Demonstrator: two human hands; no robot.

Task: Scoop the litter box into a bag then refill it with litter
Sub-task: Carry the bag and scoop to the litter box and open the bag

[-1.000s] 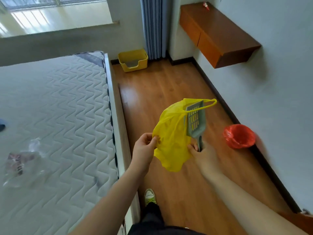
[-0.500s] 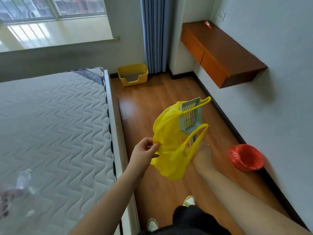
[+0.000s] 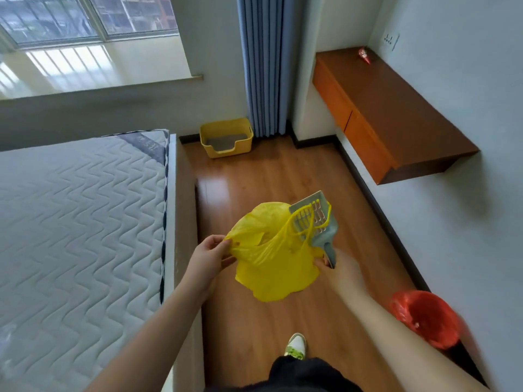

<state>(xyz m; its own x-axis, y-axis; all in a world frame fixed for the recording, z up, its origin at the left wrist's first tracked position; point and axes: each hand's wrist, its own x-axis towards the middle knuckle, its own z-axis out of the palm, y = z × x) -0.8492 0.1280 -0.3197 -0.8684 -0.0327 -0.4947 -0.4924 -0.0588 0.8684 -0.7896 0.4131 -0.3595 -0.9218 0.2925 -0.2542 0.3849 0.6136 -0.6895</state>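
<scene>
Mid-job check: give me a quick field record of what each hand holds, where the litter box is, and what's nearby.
left hand: pinches the yellow bag
right hand: grips the scoop and the bag's other side
litter box: on the floor by the curtain, far ahead, not yet reached
bed: left
red bin: right, by wall

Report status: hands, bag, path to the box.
Left hand pinches yellow bag; right hand holds scoop. Litter box ahead, floor between bare.
</scene>
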